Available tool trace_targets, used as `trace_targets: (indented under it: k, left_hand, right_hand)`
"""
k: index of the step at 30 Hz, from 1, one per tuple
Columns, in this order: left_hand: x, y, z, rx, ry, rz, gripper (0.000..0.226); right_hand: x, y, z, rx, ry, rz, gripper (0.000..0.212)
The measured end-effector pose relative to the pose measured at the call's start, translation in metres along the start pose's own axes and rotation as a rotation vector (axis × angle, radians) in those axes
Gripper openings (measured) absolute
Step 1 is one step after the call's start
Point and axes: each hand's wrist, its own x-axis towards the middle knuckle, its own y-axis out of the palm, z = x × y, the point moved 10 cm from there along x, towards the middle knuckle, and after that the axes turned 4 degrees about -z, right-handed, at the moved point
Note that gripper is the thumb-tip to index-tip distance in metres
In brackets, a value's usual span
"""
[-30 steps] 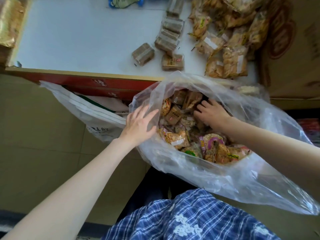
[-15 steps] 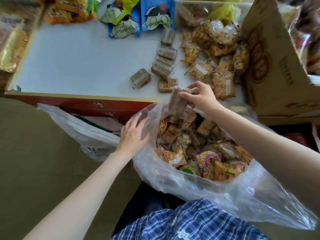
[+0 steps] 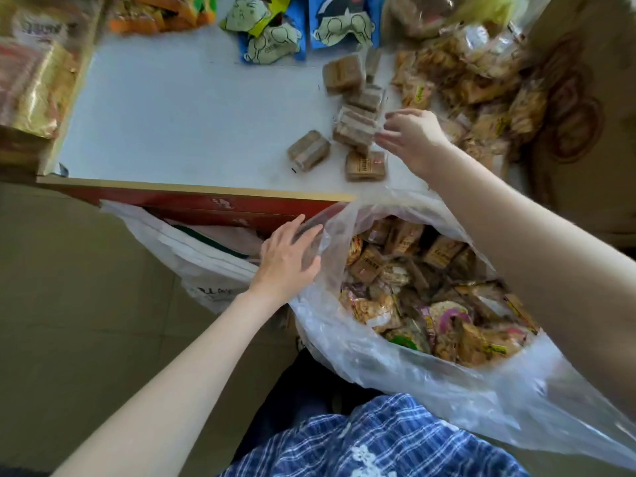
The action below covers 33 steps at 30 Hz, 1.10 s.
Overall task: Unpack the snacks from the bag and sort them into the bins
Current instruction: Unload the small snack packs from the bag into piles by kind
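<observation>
1. The clear plastic bag [image 3: 395, 359] sits below the desk's near edge, mouth open, filled with small wrapped snacks [image 3: 413, 297] in brown, yellow and pink wrappers.
2. The left hand [image 3: 287, 259] lies flat on the bag's left rim, fingers straight and slightly spread, pressing the plastic outward.
3. The right hand [image 3: 411, 139] is over the desk [image 3: 179, 115] near its near right part, fingers loosely curled and relaxed, holding nothing that can be seen; its fingertips are just beside a stack of brown packets [image 3: 356, 127].
4. More brown packets lie around that stack: one [image 3: 308, 155] to its left, one [image 3: 366, 165] by the near edge, one [image 3: 343, 74] farther back.
5. A heap of tan and yellow snack bags [image 3: 475, 84] covers the desk's right side, up against a cardboard box [image 3: 585, 108].
6. Along the far edge lie blue and green cartoon packets [image 3: 303, 25] and orange ones [image 3: 155, 12]; gold wrappers [image 3: 34, 84] sit at the left edge.
7. A white bag [image 3: 192, 256] hangs under the desk's near edge, left of the clear bag.
</observation>
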Motion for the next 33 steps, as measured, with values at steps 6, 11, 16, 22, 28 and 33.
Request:
trace_targets:
  k: [6, 11, 16, 22, 28, 33]
  left_hand:
    - [-0.003, 0.025, -0.019, 0.039, 0.091, 0.067, 0.054]
    - [-0.007, 0.034, -0.022, 0.070, 0.067, 0.104, 0.055]
    - [-0.016, 0.034, -0.018, 0.097, 0.040, 0.115, 0.054]
    - [-0.026, 0.030, -0.016, 0.094, 0.021, 0.094, 0.054]
    - [-0.025, 0.034, -0.023, 0.074, -0.023, 0.068, 0.054]
    - [-0.015, 0.029, -0.028, 0.089, 0.008, 0.021, 0.056]
  right_hand:
    - [-0.091, -0.053, -0.041, -0.962, -0.644, 0.180, 0.016]
    - [-0.072, -0.091, -0.157, -1.221, -0.233, 0.204, 0.055]
    - [-0.043, -0.101, -0.181, -0.679, 0.119, -0.211, 0.087]
    - [-0.045, -0.104, -0.186, -0.569, 0.155, -0.280, 0.078]
    - [-0.103, -0.088, -0.158, -0.862, -0.209, 0.227, 0.057]
    - [-0.093, -0.073, -0.072, -0.819, -0.526, 0.118, 0.045]
